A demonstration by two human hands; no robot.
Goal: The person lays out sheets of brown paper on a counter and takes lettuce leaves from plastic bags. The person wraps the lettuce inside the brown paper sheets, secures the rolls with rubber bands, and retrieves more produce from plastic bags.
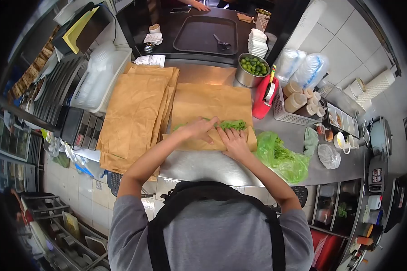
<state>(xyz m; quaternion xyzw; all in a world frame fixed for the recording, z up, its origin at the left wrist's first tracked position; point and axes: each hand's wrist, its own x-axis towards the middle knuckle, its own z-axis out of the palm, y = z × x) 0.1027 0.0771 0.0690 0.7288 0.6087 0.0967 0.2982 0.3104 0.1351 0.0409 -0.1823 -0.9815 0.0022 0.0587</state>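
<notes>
A sheet of brown paper (212,99) lies on the steel counter in front of me, with its near edge folded up over a row of green leaves (235,124). My left hand (199,129) is bent over the fold, thumb on the near side and fingers on the leaves. Beside it, my right hand (234,141) presses on the folded edge with its fingers over the leaves; its thumb is hidden. Both hands grip the paper's fold. Right of the paper sits a green plastic bag (280,158) of leafy greens.
A stack of brown paper (133,108) lies left. Behind the sheet stand a metal pot of small green fruit (253,70) and a red tape dispenser (264,97). A basket of sauce bottles (296,106) stands right. Across a dark tray (205,35), another person's hand (200,6) rests.
</notes>
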